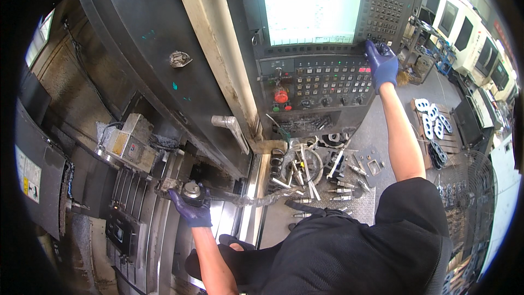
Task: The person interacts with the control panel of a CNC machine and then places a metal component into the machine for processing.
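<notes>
My left hand [192, 211], in a dark blue-purple glove, closes around a handheld handwheel pendant with a round grey dial [191, 189]. The pendant's thick sheathed cable [251, 201] runs right from it across the machine's front edge. At the upper right, my right hand [382, 66], gloved likewise, reaches the lower keys of the keypad [384, 13] beside a lit screen [311, 13]. Its fingers are apart and hold nothing visible; the fingertips are partly hidden. Below the screen is a button panel [333, 83] with a red emergency stop button [281, 96].
The machine's dark sliding door [180, 60] with a metal handle [230, 131] stands between the panel and the work area. Inside, a metal fixture block [134, 150] sits by a slotted table. Tool holders [344, 191] lie right of the door. A pallet [447, 131] carries flat metal parts.
</notes>
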Tool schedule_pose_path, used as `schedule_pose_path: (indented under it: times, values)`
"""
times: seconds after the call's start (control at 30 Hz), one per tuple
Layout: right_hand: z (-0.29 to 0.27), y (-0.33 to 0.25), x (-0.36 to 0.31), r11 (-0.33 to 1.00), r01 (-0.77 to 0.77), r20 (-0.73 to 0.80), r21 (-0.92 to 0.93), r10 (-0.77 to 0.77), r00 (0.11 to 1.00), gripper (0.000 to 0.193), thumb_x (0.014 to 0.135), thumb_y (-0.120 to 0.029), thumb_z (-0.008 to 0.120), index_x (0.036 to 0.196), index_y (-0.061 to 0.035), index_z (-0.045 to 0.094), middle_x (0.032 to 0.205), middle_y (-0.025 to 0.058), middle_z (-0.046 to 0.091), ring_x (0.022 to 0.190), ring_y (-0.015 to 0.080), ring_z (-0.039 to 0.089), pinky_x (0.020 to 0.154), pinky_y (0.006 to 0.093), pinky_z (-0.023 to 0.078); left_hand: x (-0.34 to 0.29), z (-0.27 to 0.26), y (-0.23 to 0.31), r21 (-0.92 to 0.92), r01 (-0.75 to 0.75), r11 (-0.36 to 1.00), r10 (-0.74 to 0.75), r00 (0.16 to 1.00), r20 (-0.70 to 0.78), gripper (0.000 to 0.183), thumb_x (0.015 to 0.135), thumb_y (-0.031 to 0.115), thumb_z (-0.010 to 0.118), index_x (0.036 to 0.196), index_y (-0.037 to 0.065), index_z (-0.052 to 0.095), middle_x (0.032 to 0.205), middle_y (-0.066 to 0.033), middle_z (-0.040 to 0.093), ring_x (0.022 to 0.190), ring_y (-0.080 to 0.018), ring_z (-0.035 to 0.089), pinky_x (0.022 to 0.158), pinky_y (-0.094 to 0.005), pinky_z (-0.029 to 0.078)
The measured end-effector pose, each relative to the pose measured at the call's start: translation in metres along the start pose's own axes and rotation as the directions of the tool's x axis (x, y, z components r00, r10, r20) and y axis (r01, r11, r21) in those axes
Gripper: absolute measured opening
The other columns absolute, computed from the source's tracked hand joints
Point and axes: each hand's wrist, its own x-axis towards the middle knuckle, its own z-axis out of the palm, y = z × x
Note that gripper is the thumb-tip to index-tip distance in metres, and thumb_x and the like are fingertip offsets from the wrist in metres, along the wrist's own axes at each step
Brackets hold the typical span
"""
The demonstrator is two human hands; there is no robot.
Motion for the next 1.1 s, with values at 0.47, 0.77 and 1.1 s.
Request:
schedule_pose_path:
  times: [0.47,0.77,1.1]
  values:
    - [-0.004,-0.002,0.002,1.0,-0.028,0.075,-0.002,0.029,0.997,0.029,0.086,-0.023,0.073,0.093,0.0044,0.069,0.078,0.004,0.068,0.067,0.0085,0.056,0.063,0.0259,0.045,-0.008,0.013,-0.001,0.044,-0.032,0.999,0.037,0.992,-0.124,0.059,0.085,0.068,0.052,0.108,0.015,0.061,0.093,-0.0079,0.066,0.078,-0.0251,0.062,0.072,-0.0423,0.05]
    - [-0.003,-0.004,0.0,0.999,-0.047,0.061,0.002,0.047,0.997,0.029,0.086,-0.024,0.073,0.092,0.0042,0.07,0.08,0.0045,0.07,0.069,0.0087,0.057,0.065,0.026,0.046,-0.012,0.017,-0.001,0.047,-0.022,0.999,0.028,0.992,-0.121,0.06,0.085,0.069,0.053,0.111,0.015,0.061,0.096,-0.0082,0.066,0.081,-0.0252,0.062,0.075,-0.0426,0.05]
    - [-0.003,-0.006,-0.002,1.0,0.013,0.013,0.009,-0.013,1.0,0.033,0.085,-0.03,0.072,0.087,0.0022,0.07,0.073,0.0099,0.07,0.064,0.0134,0.059,0.064,0.0308,0.047,-0.013,0.019,-0.002,0.066,-0.04,0.997,0.047,0.993,-0.112,0.06,0.086,0.068,0.05,0.11,0.015,0.061,0.094,-0.0084,0.066,0.078,-0.0251,0.063,0.069,-0.0407,0.051]
